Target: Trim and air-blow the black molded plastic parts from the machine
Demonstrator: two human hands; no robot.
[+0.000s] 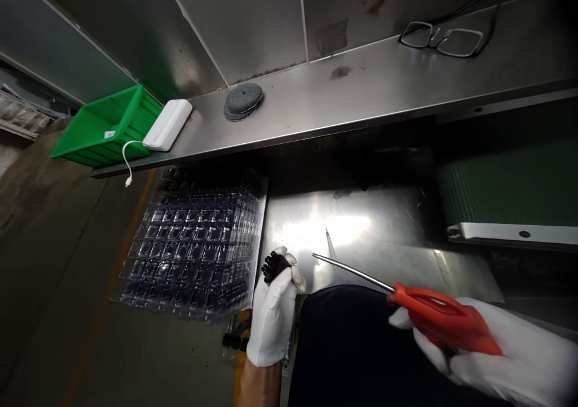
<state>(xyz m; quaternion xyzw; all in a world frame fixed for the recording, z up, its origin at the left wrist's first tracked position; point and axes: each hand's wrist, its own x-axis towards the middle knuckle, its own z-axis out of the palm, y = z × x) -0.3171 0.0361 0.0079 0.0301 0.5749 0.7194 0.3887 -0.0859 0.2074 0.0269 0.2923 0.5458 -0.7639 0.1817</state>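
The left hand (273,310), in a white glove, is closed around a small black plastic part (274,267), holding it just beside the edge of a stack of clear blister trays (194,244). The right hand (492,350), also gloved, grips a red-handled tool (440,318) firmly by its handle. The tool's long, thin steel shaft (352,272) points toward the left hand, with its tip near the part but not touching it. Beyond the hands lies a steel bench (356,226). On the steel shelf (361,91) above sit glasses (445,38), a grey pad (242,101) and a white charger (168,125) with a cable. A green bin (106,129) sits at the shelf's left end.
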